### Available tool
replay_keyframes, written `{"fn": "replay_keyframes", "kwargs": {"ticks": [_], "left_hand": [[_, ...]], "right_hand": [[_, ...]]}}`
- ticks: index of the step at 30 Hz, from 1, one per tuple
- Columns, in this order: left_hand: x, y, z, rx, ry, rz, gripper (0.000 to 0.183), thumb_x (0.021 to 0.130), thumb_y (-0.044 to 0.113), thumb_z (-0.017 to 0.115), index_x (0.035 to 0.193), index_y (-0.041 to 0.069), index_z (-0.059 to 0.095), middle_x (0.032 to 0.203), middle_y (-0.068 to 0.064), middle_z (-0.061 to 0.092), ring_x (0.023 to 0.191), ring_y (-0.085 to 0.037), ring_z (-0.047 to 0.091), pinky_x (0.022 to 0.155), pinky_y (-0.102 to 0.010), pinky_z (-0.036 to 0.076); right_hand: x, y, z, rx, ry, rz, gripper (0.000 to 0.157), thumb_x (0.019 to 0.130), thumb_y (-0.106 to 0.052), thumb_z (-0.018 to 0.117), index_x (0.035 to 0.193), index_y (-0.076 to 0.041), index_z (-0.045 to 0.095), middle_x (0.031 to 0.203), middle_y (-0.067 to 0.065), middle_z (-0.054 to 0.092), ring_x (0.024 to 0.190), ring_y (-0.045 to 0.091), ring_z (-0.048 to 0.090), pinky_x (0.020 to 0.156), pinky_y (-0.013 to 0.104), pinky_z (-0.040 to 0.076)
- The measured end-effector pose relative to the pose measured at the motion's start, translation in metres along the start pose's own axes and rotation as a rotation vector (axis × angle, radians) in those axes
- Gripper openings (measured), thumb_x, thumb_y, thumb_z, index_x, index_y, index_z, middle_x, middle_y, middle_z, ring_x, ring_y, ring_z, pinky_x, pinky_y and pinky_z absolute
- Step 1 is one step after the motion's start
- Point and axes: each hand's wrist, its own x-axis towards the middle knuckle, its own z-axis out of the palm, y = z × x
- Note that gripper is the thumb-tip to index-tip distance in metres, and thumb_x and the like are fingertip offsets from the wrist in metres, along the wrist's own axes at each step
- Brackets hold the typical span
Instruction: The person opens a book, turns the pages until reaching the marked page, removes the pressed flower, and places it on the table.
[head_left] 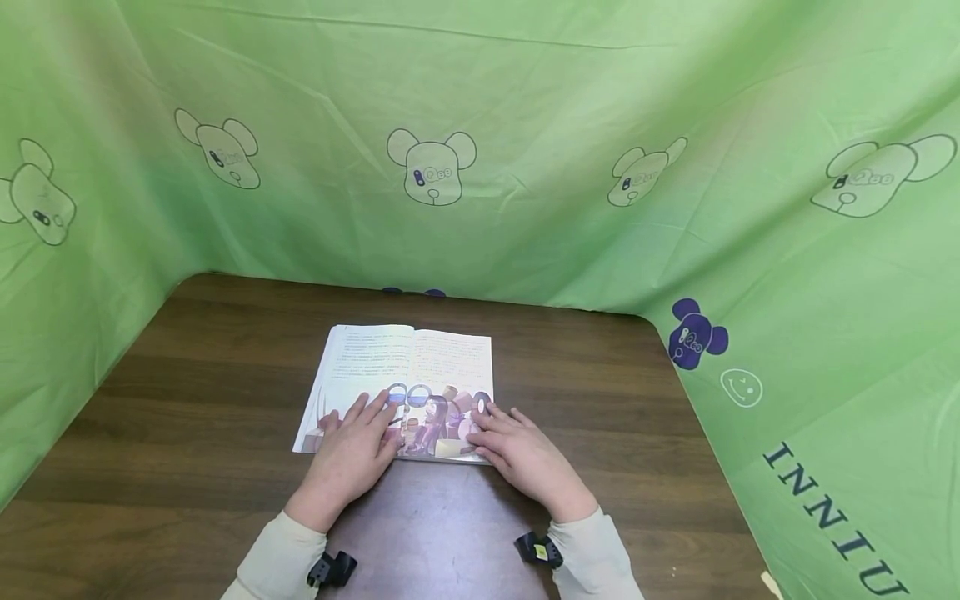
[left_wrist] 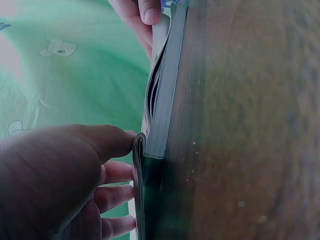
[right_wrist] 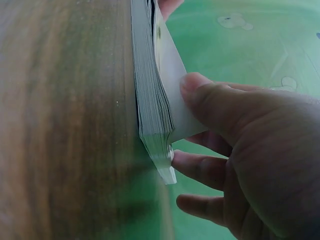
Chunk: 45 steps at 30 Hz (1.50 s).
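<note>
An open book, with printed text above and a coloured picture across the lower part, lies on the wooden table. My left hand rests on the lower left page, fingers spread. In the left wrist view its thumb touches the pages beside the spine. At the lower right corner is my right hand. In the right wrist view its thumb lies against one face of a raised page, while other fingers are partly hidden behind that page. The block of pages below stays stacked on the table.
The dark brown table extends around the book. A green cloth printed with bear heads hangs behind and along both sides. Black wrist devices sit at both cuffs, such as the left wrist device.
</note>
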Motion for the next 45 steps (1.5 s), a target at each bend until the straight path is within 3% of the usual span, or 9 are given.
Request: {"fn": "replay_keyframes", "kwargs": {"ticks": [7, 14, 20, 22, 29, 38, 45], "left_hand": [[0.001, -0.001, 0.002, -0.009, 0.021, 0.006, 0.048, 0.100, 0.030, 0.060, 0.142, 0.007, 0.060, 0.156, -0.012, 0.050, 0.145, -0.041, 0.043, 0.107, -0.077, 0.031], [0.002, -0.001, 0.005, -0.004, 0.054, 0.055, 0.040, 0.100, 0.024, 0.064, 0.137, 0.010, 0.065, 0.156, -0.014, 0.050, 0.146, -0.045, 0.040, 0.106, -0.078, 0.032], [0.002, 0.003, 0.004, -0.007, 0.001, 0.122, 0.033, 0.098, 0.026, 0.069, 0.130, 0.018, 0.072, 0.159, -0.011, 0.046, 0.151, -0.041, 0.033, 0.109, -0.079, 0.026], [0.001, 0.004, 0.003, -0.013, -0.019, 0.125, 0.033, 0.098, 0.029, 0.069, 0.129, 0.019, 0.072, 0.160, -0.011, 0.045, 0.152, -0.041, 0.031, 0.109, -0.080, 0.025], [-0.001, 0.008, -0.001, -0.037, -0.066, 0.111, 0.045, 0.093, 0.039, 0.075, 0.133, 0.019, 0.070, 0.162, -0.010, 0.041, 0.153, -0.042, 0.028, 0.110, -0.079, 0.023], [0.000, 0.009, 0.002, -0.023, -0.023, 0.086, 0.045, 0.091, 0.042, 0.077, 0.130, 0.021, 0.072, 0.160, -0.008, 0.045, 0.151, -0.042, 0.033, 0.110, -0.077, 0.028], [-0.001, 0.009, 0.003, -0.028, 0.003, 0.085, 0.040, 0.093, 0.040, 0.074, 0.129, 0.021, 0.073, 0.157, -0.009, 0.048, 0.149, -0.042, 0.036, 0.108, -0.077, 0.030]], "right_hand": [[0.001, -0.002, -0.003, -0.003, 0.006, -0.014, 0.009, 0.098, -0.020, 0.069, 0.105, -0.022, 0.076, 0.144, 0.008, 0.062, 0.139, 0.035, 0.053, 0.114, 0.060, 0.038], [0.002, -0.002, -0.003, -0.034, 0.007, -0.025, 0.005, 0.100, -0.020, 0.066, 0.102, -0.019, 0.070, 0.143, 0.009, 0.063, 0.137, 0.034, 0.055, 0.113, 0.058, 0.040], [0.002, -0.002, -0.001, -0.022, 0.034, -0.022, 0.006, 0.103, -0.022, 0.062, 0.101, -0.018, 0.067, 0.143, 0.008, 0.063, 0.136, 0.033, 0.057, 0.113, 0.057, 0.041], [0.002, -0.002, -0.001, -0.028, 0.055, -0.024, 0.004, 0.101, -0.021, 0.064, 0.102, -0.018, 0.067, 0.141, 0.008, 0.064, 0.134, 0.032, 0.058, 0.112, 0.057, 0.042], [0.004, 0.000, 0.000, -0.060, 0.162, -0.060, 0.022, 0.099, -0.020, 0.068, 0.119, -0.012, 0.071, 0.129, 0.007, 0.072, 0.125, 0.030, 0.065, 0.106, 0.054, 0.048], [0.004, -0.001, -0.005, -0.076, 0.309, -0.125, 0.011, 0.098, -0.022, 0.066, 0.108, -0.021, 0.071, 0.126, 0.000, 0.074, 0.121, 0.026, 0.068, 0.102, 0.050, 0.052], [0.005, -0.001, -0.006, -0.060, 0.390, -0.152, 0.019, 0.103, -0.031, 0.060, 0.109, -0.017, 0.072, 0.129, 0.003, 0.072, 0.123, 0.025, 0.067, 0.105, 0.047, 0.050]]}}
